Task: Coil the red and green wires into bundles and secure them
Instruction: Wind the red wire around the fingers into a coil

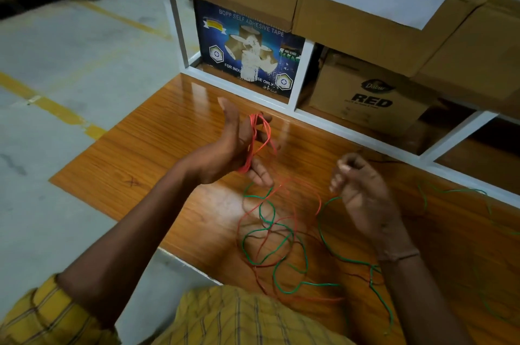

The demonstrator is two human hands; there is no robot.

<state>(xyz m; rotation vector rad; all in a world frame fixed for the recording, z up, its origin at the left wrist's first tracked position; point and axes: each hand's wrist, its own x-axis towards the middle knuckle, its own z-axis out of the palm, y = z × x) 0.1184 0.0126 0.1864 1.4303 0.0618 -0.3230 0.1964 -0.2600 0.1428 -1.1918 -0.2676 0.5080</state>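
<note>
My left hand (236, 147) is raised above the wooden table (157, 147), fingers spread, with several loops of the red wire (257, 136) wound around them. From the loops the red wire runs down and right across the table towards my right hand (363, 190), whose thumb and fingertips are pinched together. The strand at the pinch is too blurred to see clearly. Loose red wire lies tangled with the green wire (267, 212) on the tabletop between my arms. More green wire trails off to the right (450, 191).
A white shelf frame (302, 74) stands at the table's far edge, holding a blue adhesive tape carton (247, 46) and a brown "RED" box (368, 94). Large cardboard boxes (365, 7) are stacked above. Concrete floor with yellow lines (56, 108) lies to the left.
</note>
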